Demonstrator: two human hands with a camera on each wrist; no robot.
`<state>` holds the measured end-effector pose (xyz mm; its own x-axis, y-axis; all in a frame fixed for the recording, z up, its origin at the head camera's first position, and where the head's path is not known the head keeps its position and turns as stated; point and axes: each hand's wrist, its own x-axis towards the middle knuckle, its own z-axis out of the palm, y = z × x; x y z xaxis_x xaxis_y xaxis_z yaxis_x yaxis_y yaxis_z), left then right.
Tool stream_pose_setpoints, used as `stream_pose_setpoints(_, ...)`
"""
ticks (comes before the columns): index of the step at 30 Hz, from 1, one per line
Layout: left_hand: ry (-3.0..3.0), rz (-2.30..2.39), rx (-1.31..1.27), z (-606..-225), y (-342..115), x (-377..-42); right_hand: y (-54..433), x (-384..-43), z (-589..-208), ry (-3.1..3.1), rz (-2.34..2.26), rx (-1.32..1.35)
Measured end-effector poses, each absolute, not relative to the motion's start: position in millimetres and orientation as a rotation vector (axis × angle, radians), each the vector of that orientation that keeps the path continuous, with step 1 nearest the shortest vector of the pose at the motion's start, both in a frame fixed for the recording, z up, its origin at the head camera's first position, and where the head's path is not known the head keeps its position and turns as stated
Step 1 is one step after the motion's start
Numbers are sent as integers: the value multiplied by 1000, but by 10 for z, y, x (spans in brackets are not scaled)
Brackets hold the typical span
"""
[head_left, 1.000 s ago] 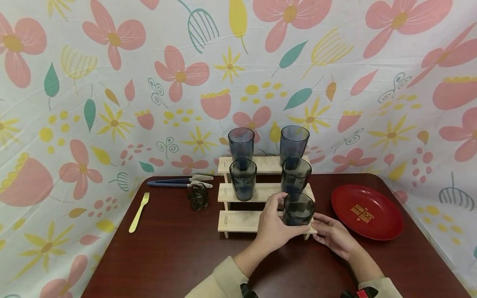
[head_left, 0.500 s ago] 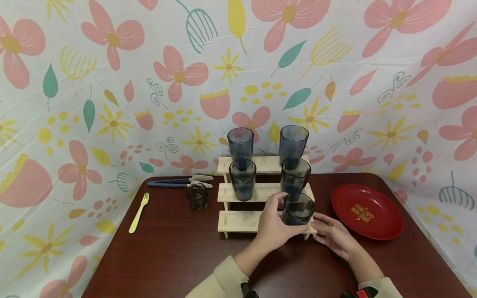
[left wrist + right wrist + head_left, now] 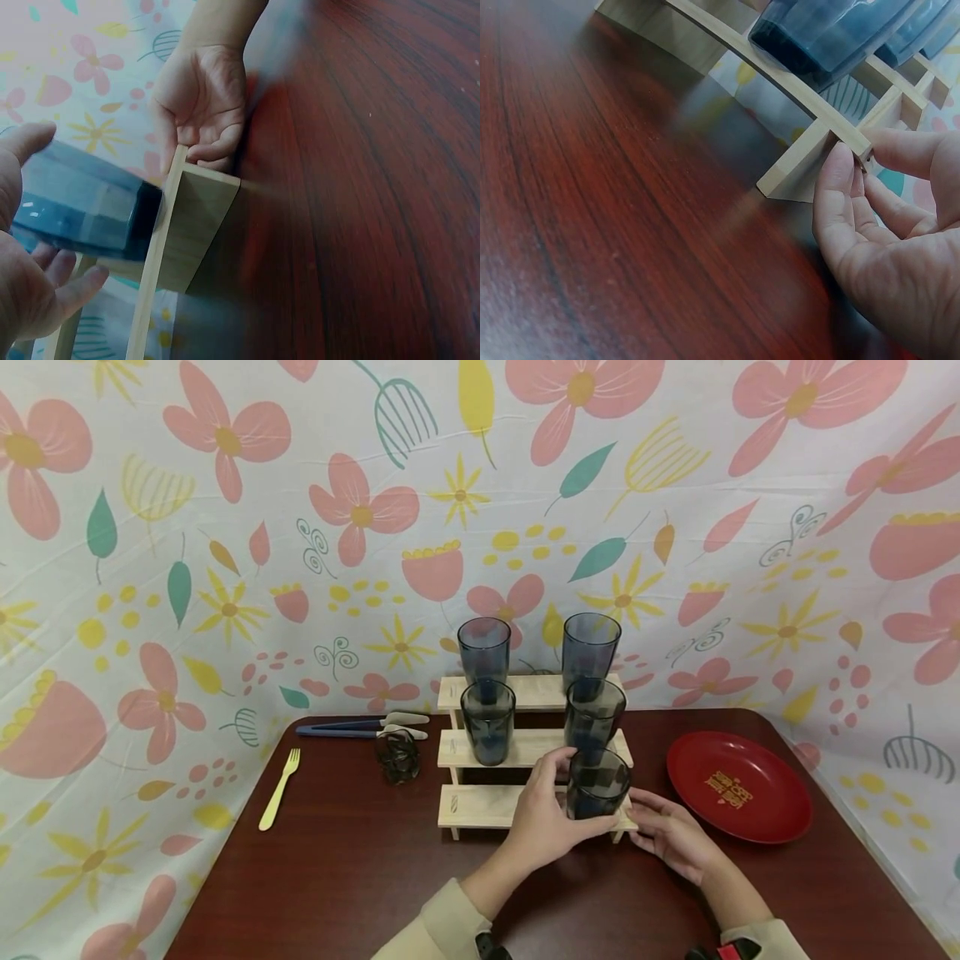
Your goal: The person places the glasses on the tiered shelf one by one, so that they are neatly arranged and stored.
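My left hand (image 3: 546, 822) curves round a smoky dark drinking glass (image 3: 597, 785), which stands upright at the right end of the lowest step of a three-tier wooden rack (image 3: 480, 806). In the left wrist view the base of this glass (image 3: 94, 199) is right at the board, between the thumb and fingers. My right hand (image 3: 675, 839) pinches the right end of that same board, thumb above and fingers below in the right wrist view. Two glasses stand on the middle step, including the left one (image 3: 489, 722), and two on the top step, including the right one (image 3: 591, 647).
A red plate (image 3: 738, 789) lies right of the rack, close to my right hand. To the left are a yellow fork (image 3: 280, 789), blue-handled tongs (image 3: 341, 728) and a small dark glass object (image 3: 399, 756). A flower-patterned cloth (image 3: 360, 602) hangs behind the brown table (image 3: 337, 877).
My left hand and the glass in it have shifted very slightly left along the lowest step. My right hand has stayed at the board's end.
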<state>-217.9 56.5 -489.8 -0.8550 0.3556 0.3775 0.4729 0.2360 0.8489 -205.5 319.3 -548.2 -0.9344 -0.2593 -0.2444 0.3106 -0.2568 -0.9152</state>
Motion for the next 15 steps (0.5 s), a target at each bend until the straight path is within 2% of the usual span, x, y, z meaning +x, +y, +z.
stream_pose_setpoints(7, -2319, -1765, -915, -4875, 298, -2099, 3190, -2067, -5486, 1685, -2230, 111)
stream_pose_setpoints(15, -2221, -1710, -970, -4839, -260, -2015, 3193, -2058, -5487, 1662, -2246, 81)
